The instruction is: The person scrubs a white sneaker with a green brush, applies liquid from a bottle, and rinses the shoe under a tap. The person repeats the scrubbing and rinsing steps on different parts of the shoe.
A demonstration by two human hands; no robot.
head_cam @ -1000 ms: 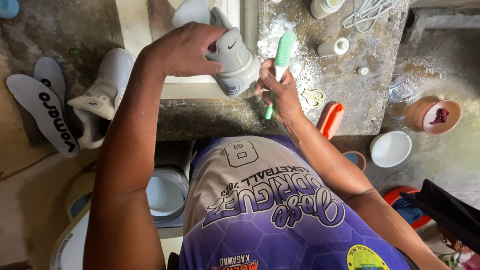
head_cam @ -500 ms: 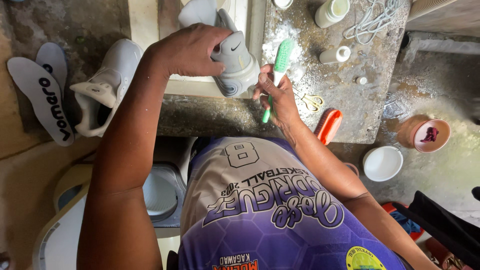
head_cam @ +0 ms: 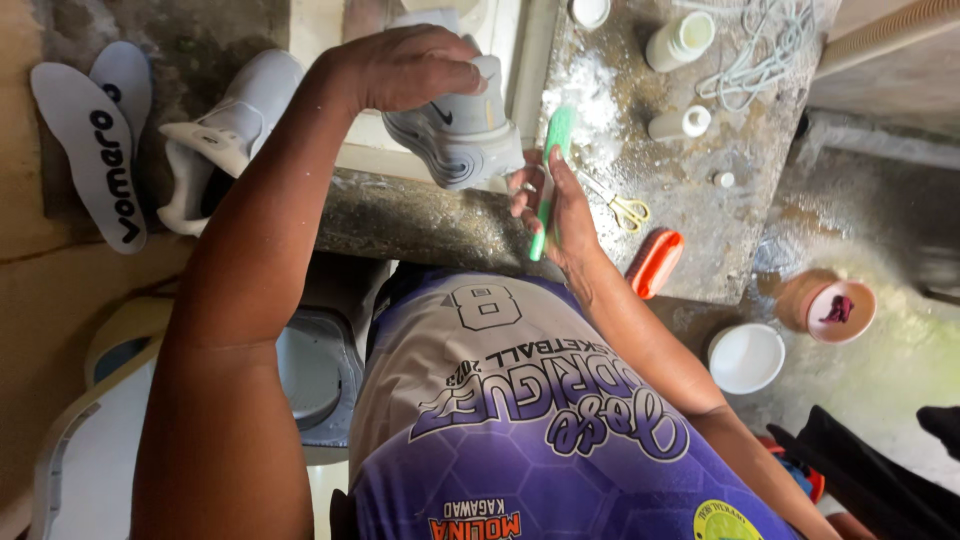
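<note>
My left hand [head_cam: 410,68] grips a grey sneaker [head_cam: 462,128] from above, holding it over the edge of a stone counter [head_cam: 690,210]. My right hand [head_cam: 552,205] holds a green toothbrush [head_cam: 551,165] upright, its bristle head just right of the shoe's heel. The brush head is close to the shoe; I cannot tell whether it touches. A second grey sneaker [head_cam: 230,130] lies on its side at the left, next to two grey insoles [head_cam: 95,130].
On the counter lie yellow-handled scissors [head_cam: 625,208], an orange scrub brush [head_cam: 655,262], two white bottles [head_cam: 680,40] and coiled white laces [head_cam: 755,55]. A white bowl [head_cam: 745,357] and a pink cup [head_cam: 838,310] sit on the floor at right. A white plastic chair [head_cam: 90,420] stands lower left.
The view has shifted slightly. My left hand and the sneaker have stayed above the counter edge, and my right hand has kept the toothbrush beside the shoe, a little lower than before.
</note>
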